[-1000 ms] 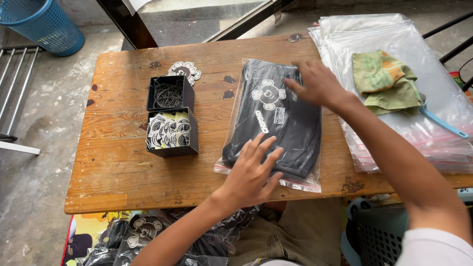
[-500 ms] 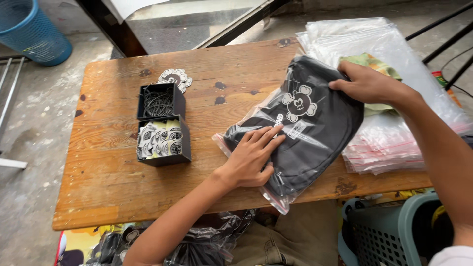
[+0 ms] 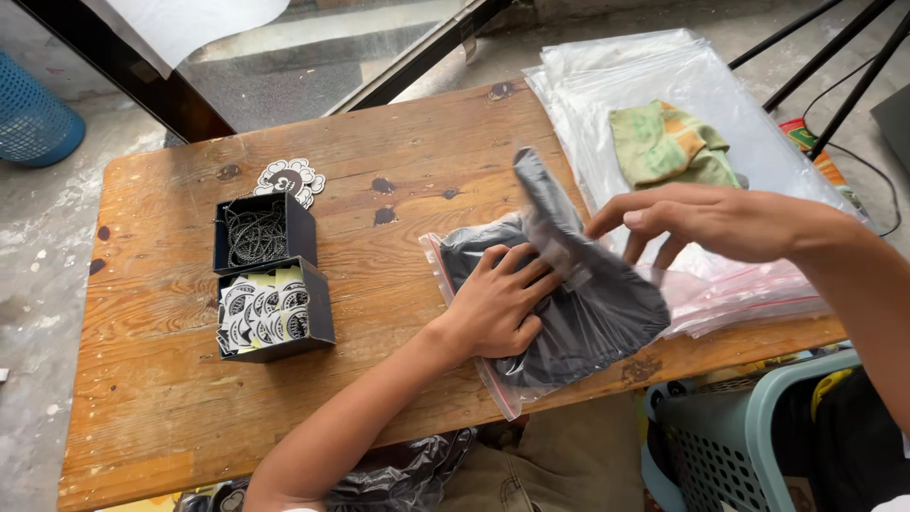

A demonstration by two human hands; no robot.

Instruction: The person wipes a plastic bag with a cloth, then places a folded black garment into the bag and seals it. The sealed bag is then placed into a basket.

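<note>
**Folding a bagged dark garment on the wooden table**

The bagged dark garment [image 3: 569, 313] is pinned flat near the wooden table [image 3: 190, 417] edge by the spread left hand [image 3: 498, 303]; its upper flap is pinched by the right hand [image 3: 706, 220]. A flattening press is judged due next.

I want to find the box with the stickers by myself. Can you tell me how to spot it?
Look at the wooden table and go to its left side, where two small black boxes sit touching. The sticker box is the one nearer the person, left of the left hand. It is packed with black-and-white stickers, while the box of cords behind it holds a dark tangle.
</note>
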